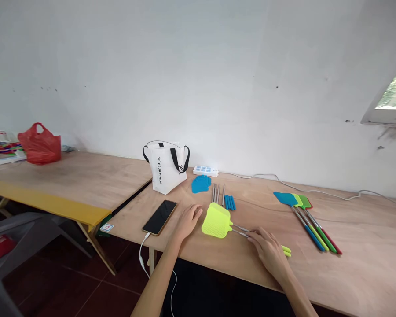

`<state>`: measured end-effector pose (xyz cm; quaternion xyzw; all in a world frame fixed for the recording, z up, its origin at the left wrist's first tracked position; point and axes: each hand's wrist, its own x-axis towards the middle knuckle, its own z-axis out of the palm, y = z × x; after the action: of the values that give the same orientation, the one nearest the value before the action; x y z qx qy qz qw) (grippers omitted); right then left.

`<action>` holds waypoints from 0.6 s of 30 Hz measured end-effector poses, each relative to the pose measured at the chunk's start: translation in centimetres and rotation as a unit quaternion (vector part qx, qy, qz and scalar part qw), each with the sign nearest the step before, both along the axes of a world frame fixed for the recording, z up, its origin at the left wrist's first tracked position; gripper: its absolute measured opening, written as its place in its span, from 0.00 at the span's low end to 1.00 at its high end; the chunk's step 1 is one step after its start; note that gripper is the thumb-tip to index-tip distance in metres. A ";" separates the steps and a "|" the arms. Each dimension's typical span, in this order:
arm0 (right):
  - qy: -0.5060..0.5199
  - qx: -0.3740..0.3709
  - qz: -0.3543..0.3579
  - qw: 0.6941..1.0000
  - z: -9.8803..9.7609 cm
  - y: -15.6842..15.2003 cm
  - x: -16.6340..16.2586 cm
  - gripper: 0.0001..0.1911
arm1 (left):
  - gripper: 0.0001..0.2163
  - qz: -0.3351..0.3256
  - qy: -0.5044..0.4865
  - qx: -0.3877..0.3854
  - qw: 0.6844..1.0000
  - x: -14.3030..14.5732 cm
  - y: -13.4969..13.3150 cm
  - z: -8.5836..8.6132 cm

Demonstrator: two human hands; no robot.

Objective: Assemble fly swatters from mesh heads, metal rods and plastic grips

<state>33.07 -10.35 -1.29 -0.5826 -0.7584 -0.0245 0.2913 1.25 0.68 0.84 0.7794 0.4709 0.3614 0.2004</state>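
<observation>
Two yellow-green fly swatters (216, 220) lie overlapping in front of me, heads to the left. My right hand (267, 248) is over their thin metal shafts, fingers on them; the green handle ends stick out beyond it. My left hand (188, 221) rests on the table just left of the swatter heads, fingers slightly bent, holding nothing. Behind the heads are blue swatter heads (201, 184) in a pile, several metal rods (218, 193) and several short blue handles (230, 202). On the right, several whole fly swatters (308, 222) with blue, green and red handles lie side by side.
A phone (160, 217) on a white cable lies left of my left hand. Behind it stand a white bag (166, 174) with black straps and a white power strip (205, 171). A red plastic bag (41, 144) sits on the neighbouring table, across a narrow gap.
</observation>
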 end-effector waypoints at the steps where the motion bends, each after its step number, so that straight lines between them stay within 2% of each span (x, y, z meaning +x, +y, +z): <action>1: 0.018 -0.002 -0.014 1.000 0.1 0.1 0.7 0.20 | 0.16 0.002 0.000 0.001 1.000 0.0 0.0 0.0; 5: 0.099 -0.004 -0.089 0.991 0.5 0.2 3.7 0.19 | 0.15 0.002 0.008 0.000 1.000 0.1 -0.1 -0.1; 9: 0.122 0.017 -0.151 0.981 -0.1 0.2 7.0 0.22 | 0.13 -0.006 0.017 0.003 1.000 0.2 -0.2 0.0; 14: 0.080 0.040 -0.280 0.956 0.1 2.3 11.1 0.23 | 0.12 -0.005 0.037 0.001 0.999 0.3 -0.4 0.2; 18: -0.010 -0.030 -0.378 0.925 1.2 5.5 13.4 0.25 | 0.11 -0.002 0.058 0.009 0.998 0.3 -0.4 0.2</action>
<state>46.46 -4.85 -0.06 -0.8342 -0.4853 -0.1156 0.2351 1.51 0.25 1.01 0.8017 0.4770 0.3194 0.1665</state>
